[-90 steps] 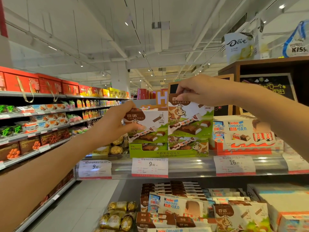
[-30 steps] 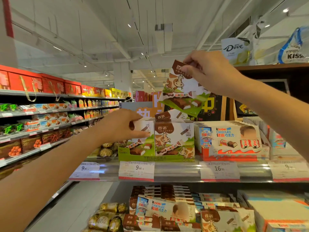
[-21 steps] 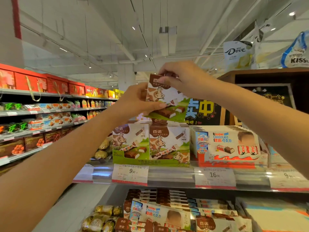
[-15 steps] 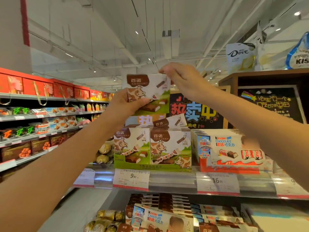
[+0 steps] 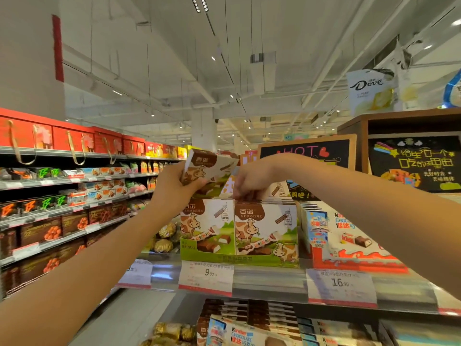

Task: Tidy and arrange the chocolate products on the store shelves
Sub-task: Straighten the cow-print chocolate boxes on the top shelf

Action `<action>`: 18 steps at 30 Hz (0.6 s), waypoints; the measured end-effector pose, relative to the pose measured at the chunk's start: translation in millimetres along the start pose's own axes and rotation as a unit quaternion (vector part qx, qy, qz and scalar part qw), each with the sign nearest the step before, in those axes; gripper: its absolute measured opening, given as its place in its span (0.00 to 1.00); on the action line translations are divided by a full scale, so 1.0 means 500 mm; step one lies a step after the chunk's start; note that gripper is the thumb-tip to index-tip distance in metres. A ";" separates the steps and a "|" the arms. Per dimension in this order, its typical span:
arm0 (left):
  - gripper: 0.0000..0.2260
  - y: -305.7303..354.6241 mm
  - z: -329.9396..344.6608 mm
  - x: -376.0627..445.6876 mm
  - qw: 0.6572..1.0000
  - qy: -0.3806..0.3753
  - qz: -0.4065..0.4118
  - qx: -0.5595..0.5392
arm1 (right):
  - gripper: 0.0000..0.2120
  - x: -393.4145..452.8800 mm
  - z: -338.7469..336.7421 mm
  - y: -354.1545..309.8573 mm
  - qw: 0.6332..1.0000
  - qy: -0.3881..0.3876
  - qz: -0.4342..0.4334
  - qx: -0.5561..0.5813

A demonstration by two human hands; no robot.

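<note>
Left hand point(image 5: 172, 189) raised at frame centre, fingers wrapped round a tilted cow-print chocolate box point(image 5: 207, 168) | right hand point(image 5: 252, 181) bent down, fingers pinching top edges of boxes in the green display tray point(image 5: 239, 259) | tray stood on the shelf point(image 5: 269, 280), centre.

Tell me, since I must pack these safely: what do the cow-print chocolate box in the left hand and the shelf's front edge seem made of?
Cow-print chocolate box: printed paperboard by its look, with crisp folded edges and a faintly glossy face. Shelf's front edge: probably clear glossy plastic strip over metal; it reflects light and holds paper price tags.
</note>
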State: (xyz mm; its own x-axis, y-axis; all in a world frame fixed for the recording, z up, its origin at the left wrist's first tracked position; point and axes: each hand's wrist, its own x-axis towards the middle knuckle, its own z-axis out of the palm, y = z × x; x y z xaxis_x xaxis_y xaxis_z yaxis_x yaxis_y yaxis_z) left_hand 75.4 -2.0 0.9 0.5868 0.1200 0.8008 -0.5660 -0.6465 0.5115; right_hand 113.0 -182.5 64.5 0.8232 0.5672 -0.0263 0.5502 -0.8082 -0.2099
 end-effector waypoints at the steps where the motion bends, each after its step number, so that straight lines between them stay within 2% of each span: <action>1: 0.07 0.000 0.004 -0.001 1.000 0.003 -0.007 -0.003 | 0.10 0.000 -0.003 0.001 0.999 -0.007 0.016 0.039; 3: 0.09 -0.004 0.010 0.003 0.999 0.021 -0.024 0.001 | 0.10 0.001 -0.007 0.001 0.999 -0.015 0.028 0.037; 5: 0.11 -0.010 0.016 0.007 0.999 0.027 -0.026 0.008 | 0.10 0.005 -0.006 -0.006 0.999 -0.008 0.030 -0.029; 12: 0.12 -0.021 0.041 0.007 0.999 0.010 0.023 0.048 | 0.10 0.019 0.009 -0.015 0.977 -0.033 0.079 -0.195; 18: 0.12 -0.022 0.046 0.000 0.998 0.052 0.016 0.024 | 0.12 -0.002 0.009 0.003 0.977 -0.035 0.022 -0.210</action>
State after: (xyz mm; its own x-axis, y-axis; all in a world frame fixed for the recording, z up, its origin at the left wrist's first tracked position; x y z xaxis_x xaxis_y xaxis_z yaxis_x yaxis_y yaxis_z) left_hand 95.1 -12.3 -12.3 0.5041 0.1744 0.8459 -0.5536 -0.6865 0.4714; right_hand 112.6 -183.5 59.9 0.8442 0.5272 -0.0965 0.5350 -0.8178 0.2120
